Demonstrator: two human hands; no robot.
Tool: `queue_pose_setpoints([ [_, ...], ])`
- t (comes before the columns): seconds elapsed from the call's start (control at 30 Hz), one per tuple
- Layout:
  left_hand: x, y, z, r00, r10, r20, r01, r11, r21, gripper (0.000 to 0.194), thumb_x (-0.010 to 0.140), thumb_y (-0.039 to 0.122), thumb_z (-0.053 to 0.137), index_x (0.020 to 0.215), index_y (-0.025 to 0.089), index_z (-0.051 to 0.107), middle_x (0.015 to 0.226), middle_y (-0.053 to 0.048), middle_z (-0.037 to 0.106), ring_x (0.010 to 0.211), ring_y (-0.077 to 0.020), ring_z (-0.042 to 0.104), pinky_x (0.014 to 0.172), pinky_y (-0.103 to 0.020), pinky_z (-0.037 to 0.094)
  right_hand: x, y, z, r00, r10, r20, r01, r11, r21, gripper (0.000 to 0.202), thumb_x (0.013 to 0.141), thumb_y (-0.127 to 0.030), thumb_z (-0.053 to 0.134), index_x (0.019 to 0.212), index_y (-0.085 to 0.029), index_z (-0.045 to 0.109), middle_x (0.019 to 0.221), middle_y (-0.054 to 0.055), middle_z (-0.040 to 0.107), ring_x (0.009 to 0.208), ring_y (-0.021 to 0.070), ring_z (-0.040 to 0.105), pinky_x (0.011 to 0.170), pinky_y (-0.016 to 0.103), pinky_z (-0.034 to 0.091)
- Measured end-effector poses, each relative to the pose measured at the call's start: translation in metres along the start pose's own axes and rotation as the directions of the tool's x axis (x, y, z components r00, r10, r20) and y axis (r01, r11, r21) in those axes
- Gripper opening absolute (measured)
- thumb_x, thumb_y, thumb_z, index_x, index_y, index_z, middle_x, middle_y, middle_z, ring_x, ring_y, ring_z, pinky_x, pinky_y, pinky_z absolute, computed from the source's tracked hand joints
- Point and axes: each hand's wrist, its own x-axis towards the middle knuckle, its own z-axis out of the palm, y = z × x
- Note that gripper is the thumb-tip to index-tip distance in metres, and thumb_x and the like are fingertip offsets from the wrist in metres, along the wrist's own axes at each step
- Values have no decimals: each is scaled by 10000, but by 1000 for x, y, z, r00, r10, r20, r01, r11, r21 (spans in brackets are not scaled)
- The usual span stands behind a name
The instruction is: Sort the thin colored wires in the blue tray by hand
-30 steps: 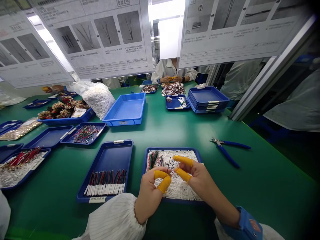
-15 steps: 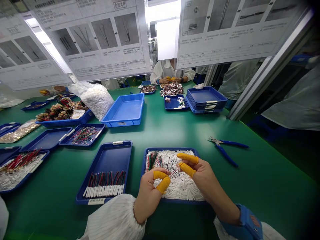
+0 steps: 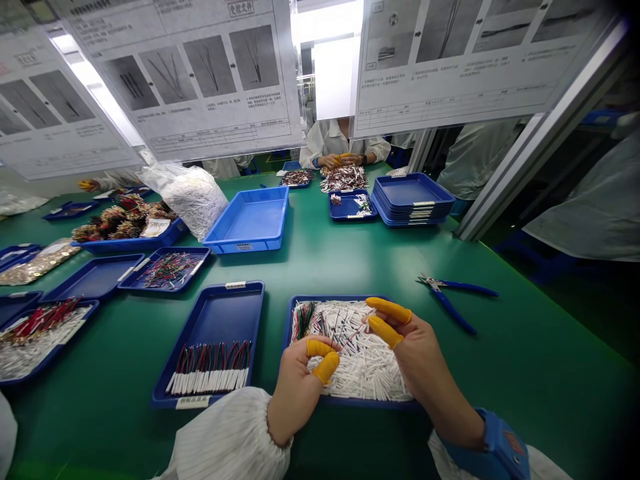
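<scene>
My left hand, with yellow finger cots on thumb and index finger, pinches a few thin wires, dark ones and a red one, that fan out up and to the right. My right hand, also in yellow cots, has thumb and index finger closed at the far end of the red wire. Both hands are over a blue tray filled with short white tubes. Coloured wires lie at that tray's upper left. What sits between the right fingertips is too small to make out fully.
Left of my hands, a blue tray holds a row of wires with white sleeves. Blue-handled cutters lie at the right. Further back are a light blue bin, stacked trays and a co-worker. Paper sheets hang above.
My right hand has moved a little to the right, away from my left, and more of the red wire shows between them. My left hand has stayed nearly still.
</scene>
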Motion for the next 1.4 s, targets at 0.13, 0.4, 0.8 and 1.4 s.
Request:
queue_pose_setpoints([
  [0.13, 0, 0, 0, 1000, -9, 1, 9, 1000, -2, 91, 697, 93, 589, 762, 144, 627, 820, -75, 665, 794, -207, 607, 756, -323, 468, -1, 0, 1, 1000, -17, -7, 17, 1000, -15, 279, 522, -254, 776, 784, -219, 687, 633, -33, 631, 631, 113, 567, 633, 241, 466],
  [0.4, 0, 0, 0, 1000, -17, 7, 17, 1000, 7, 107, 685, 72, 579, 746, 145, 628, 808, -70, 668, 779, -204, 605, 751, -317, 460, -2, -1, 2, 999, -36, -19, 36, 999, -20, 263, 491, -257, 784, 730, -210, 684, 622, -28, 631, 623, 124, 581, 618, 249, 479],
  [0.8, 1, 1, -1, 1000, -17, 21, 17, 1000, 17, 101, 695, 90, 584, 762, 148, 633, 813, -70, 666, 780, -203, 602, 743, -311, 461, -2, 2, 2, 991, -131, 0, 129, 979, -160, 212, 539, -249, 744, 727, -196, 662, 641, -8, 621, 636, 156, 591, 642, 311, 498],
  [1.4, 0, -2, 0, 1000, 5, 0, -5, 1000, 2, 53, 709, 131, 604, 753, 144, 629, 815, -73, 662, 788, -205, 605, 751, -313, 467, -3, 12, 0, 958, -27, 287, 136, 920, -368, 251, 594, -234, 678, 829, -185, 603, 675, -6, 607, 670, 163, 601, 700, 338, 500],
])
